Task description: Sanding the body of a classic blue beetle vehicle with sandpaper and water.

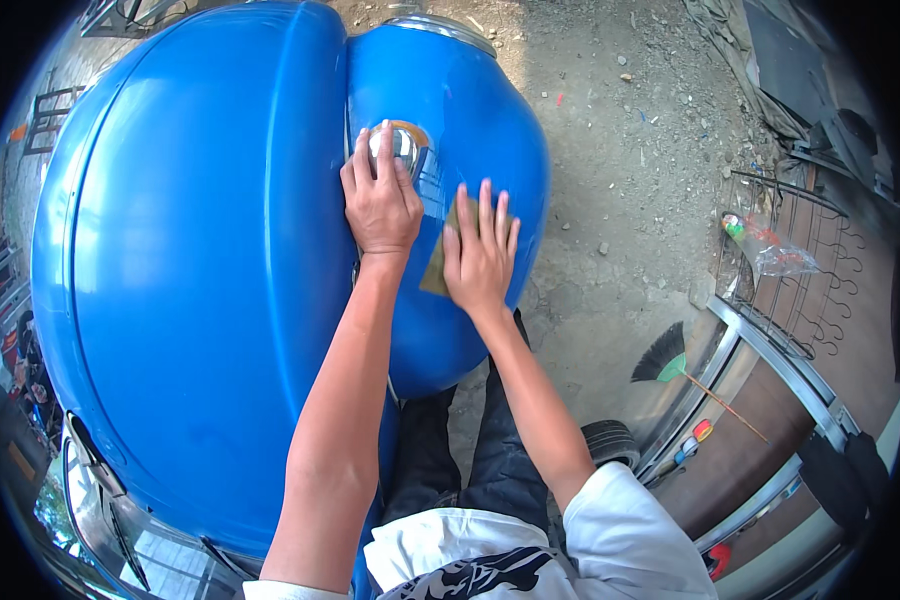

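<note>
A glossy blue car fender (400, 85) curves under both my hands, beside the blue hood (180, 210). My left hand (380, 205) lies open near the seam between hood and fender. Its fingertips reach over a chrome dome-shaped fitting (406, 146), partly covering it. To the right, my right hand (482, 250) is spread flat over an olive-green rectangular pad (435, 273), pressing it against the fender. The pad shows below the palm and between the fingers; its middle is hidden, and I cannot tell whether it is cloth or abrasive.
A chrome-rimmed headlamp (440, 32) sits at the fender's far end. Rough ground with small stones lies to the right. There stand a broom (662, 362), a tire (611, 442), a metal frame (775, 350), a wire rack with hooks (810, 270) and a plastic bag (770, 248).
</note>
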The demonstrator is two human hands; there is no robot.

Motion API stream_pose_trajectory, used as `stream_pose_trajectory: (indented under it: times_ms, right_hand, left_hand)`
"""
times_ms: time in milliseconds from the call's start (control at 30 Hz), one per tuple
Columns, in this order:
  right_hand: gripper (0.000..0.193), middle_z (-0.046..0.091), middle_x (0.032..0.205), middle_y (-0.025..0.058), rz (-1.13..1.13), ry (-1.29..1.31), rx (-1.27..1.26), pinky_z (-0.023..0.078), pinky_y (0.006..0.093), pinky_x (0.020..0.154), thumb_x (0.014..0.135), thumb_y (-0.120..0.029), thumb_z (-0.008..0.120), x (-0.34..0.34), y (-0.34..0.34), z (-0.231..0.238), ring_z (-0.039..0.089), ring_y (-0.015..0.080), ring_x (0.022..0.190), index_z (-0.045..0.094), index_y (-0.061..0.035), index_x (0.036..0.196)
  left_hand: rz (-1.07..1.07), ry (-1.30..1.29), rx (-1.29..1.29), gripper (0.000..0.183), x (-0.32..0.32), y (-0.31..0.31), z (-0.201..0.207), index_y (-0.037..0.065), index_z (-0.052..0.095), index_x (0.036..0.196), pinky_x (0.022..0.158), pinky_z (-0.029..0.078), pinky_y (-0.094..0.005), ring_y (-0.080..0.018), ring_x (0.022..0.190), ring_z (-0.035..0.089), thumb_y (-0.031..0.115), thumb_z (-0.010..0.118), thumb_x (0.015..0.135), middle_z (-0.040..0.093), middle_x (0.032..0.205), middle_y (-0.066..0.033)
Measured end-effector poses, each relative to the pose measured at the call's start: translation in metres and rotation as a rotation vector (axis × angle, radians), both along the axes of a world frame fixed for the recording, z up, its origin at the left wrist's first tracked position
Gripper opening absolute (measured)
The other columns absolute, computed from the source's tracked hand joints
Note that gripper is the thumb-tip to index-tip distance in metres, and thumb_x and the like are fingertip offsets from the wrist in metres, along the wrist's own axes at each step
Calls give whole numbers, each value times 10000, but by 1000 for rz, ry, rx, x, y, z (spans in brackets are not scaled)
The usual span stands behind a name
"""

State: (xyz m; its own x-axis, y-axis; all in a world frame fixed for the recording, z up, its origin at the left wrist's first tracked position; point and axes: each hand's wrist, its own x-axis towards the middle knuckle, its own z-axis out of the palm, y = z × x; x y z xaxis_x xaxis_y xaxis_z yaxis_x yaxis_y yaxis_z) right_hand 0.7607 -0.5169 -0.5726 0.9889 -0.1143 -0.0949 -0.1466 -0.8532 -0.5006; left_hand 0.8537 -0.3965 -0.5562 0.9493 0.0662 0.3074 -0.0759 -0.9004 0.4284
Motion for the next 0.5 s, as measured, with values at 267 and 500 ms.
stream_pose_trajectory:
  times_ms: [267, 500]
  right_hand:
    - [588, 246, 1623, 162, -299, 151, 16, 208, 553, 1191, 1055, -482, 301, 106, -90, -30, 217, 382, 1496, 336, -172, 1554]
    - [620, 252, 1614, 197, -249, 50, 43, 204, 594, 1174, 1028, -497, 400, 6, -32, -19, 202, 432, 1489, 326, -189, 1562]
  left_hand:
    - [-8, 0, -24, 388, 6, -27, -3, 99, 572, 1377, 960, 475, -443, -376, 1111, 583, 135, 458, 1008, 577, 1321, -201]
    - [-4, 9, 52, 403, 5, -5, -4, 114, 554, 1398, 958, 478, -445, -373, 1107, 582, 135, 451, 1009, 570, 1338, -188]
